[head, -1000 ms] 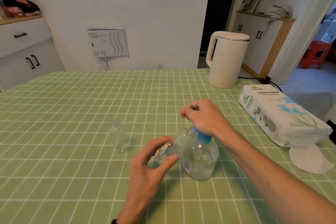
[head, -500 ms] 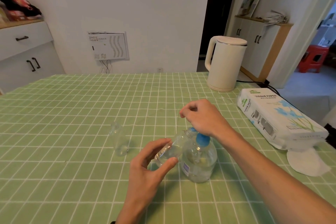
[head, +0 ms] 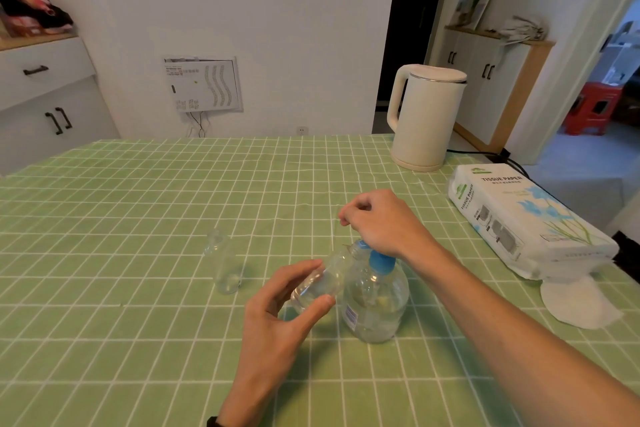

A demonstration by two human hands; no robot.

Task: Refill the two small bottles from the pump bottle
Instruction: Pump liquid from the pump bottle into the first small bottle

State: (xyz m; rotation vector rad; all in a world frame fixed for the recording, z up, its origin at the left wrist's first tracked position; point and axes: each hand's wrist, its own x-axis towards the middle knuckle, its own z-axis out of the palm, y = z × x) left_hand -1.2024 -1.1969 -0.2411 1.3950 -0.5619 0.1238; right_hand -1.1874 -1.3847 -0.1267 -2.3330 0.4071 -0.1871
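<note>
Left hand (head: 277,315) grips a tilted clear plastic bottle (head: 322,282); right hand (head: 377,222), fingers curled, presses the round pump bottle's (head: 375,302) blue top.

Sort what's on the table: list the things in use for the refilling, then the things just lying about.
In use:
- pump bottle, under the right hand
- small bottle, tilted in the left hand
- second small bottle, standing apart

Lying about:
- kettle
- tissue pack
- loose tissue

Green white-gridded tablecloth (head: 138,218), blue-capped clear pump bottle (head: 375,302), cream kettle (head: 424,118), red stool (head: 594,107).
</note>
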